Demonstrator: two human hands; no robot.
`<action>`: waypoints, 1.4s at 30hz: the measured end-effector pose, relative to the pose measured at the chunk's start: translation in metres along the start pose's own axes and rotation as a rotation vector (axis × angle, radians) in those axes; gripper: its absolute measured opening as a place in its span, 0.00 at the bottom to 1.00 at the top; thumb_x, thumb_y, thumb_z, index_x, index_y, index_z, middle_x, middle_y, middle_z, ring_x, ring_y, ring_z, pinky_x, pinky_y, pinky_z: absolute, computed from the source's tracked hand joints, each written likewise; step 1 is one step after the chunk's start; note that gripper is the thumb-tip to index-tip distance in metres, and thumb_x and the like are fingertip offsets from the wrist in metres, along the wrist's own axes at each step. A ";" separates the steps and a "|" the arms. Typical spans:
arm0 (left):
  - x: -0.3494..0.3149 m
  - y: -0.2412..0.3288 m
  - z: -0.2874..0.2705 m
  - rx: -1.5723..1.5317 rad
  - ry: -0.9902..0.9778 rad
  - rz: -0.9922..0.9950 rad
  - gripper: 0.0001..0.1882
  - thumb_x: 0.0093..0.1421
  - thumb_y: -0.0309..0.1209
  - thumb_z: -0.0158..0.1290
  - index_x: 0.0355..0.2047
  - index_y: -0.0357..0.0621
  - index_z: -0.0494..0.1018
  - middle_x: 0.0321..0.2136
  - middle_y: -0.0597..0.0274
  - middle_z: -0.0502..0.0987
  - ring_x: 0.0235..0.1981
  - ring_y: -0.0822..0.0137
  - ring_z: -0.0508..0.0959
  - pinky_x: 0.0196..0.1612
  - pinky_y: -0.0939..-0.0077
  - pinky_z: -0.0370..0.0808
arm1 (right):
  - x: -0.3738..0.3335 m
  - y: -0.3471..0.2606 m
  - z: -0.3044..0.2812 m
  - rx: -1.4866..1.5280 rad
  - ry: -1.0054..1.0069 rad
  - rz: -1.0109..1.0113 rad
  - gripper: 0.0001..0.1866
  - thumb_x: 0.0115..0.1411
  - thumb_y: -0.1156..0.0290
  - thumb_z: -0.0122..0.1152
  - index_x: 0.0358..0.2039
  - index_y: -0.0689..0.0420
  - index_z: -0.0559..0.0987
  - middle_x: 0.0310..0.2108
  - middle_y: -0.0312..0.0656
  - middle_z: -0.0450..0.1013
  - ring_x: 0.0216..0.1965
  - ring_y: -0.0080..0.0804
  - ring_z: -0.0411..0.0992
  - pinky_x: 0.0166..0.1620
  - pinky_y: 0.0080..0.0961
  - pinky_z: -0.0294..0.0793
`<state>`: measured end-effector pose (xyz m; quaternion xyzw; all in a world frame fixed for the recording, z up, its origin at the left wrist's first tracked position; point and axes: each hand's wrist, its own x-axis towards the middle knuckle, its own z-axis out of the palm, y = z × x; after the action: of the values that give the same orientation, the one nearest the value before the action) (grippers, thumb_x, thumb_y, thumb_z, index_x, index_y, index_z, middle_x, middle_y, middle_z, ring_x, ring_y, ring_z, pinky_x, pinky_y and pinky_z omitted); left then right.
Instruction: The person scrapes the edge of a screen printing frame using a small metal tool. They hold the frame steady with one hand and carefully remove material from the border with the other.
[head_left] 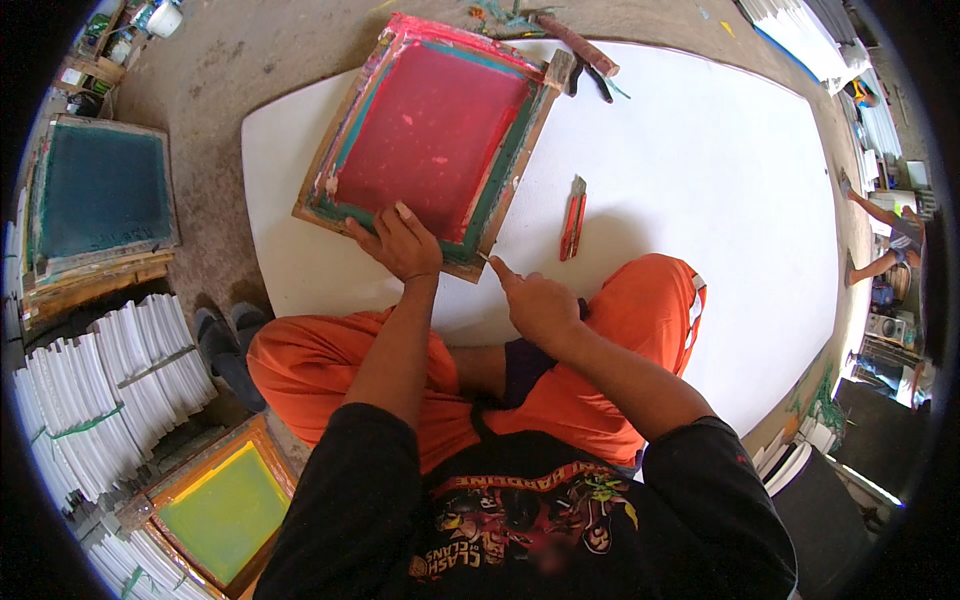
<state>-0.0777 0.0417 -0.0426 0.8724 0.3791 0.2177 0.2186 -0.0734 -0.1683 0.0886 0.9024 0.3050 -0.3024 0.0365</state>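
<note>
A silk-screen frame (430,140) with red mesh, green and pink edges and wooden sides lies tilted on the white board (700,170). My left hand (405,243) is open, its spread fingers resting on the frame's near edge. Just right of the frame's near corner, my right hand (540,305) is closed around a slim tool whose small metal tip (484,257) points at that corner. The index finger stretches along it, and most of the tool is hidden in the hand. Right of the frame lies a red box cutter (573,220).
A brown rod-like handle (580,45) and dark-handled tools lie by the frame's far corner. To my left are a dark green screen (105,190), bundled white stacks (110,395) and a yellow screen (225,510). Another person (890,240) is at the far right.
</note>
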 end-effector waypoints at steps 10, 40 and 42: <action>-0.002 0.004 0.001 0.055 -0.066 -0.028 0.27 0.80 0.48 0.33 0.57 0.43 0.74 0.61 0.45 0.73 0.76 0.25 0.47 0.71 0.20 0.48 | 0.012 0.017 0.016 0.401 -0.060 -0.026 0.31 0.77 0.62 0.47 0.78 0.43 0.57 0.33 0.63 0.80 0.35 0.66 0.81 0.41 0.63 0.80; 0.002 0.009 -0.002 0.057 -0.012 -0.029 0.27 0.80 0.48 0.33 0.53 0.40 0.75 0.57 0.41 0.75 0.75 0.26 0.49 0.74 0.28 0.46 | 0.010 0.027 0.020 0.187 0.030 -0.034 0.30 0.77 0.58 0.47 0.77 0.29 0.58 0.35 0.55 0.80 0.34 0.57 0.81 0.40 0.55 0.81; 0.001 0.009 -0.002 0.031 0.049 0.015 0.26 0.80 0.45 0.35 0.51 0.36 0.75 0.52 0.33 0.77 0.73 0.21 0.51 0.73 0.28 0.47 | 0.006 0.016 0.017 0.121 0.023 0.003 0.31 0.77 0.58 0.48 0.77 0.29 0.58 0.34 0.55 0.79 0.34 0.57 0.81 0.41 0.55 0.81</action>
<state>-0.0729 0.0379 -0.0361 0.8729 0.3813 0.2345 0.1940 -0.0692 -0.1822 0.0697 0.9068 0.2853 -0.3097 -0.0210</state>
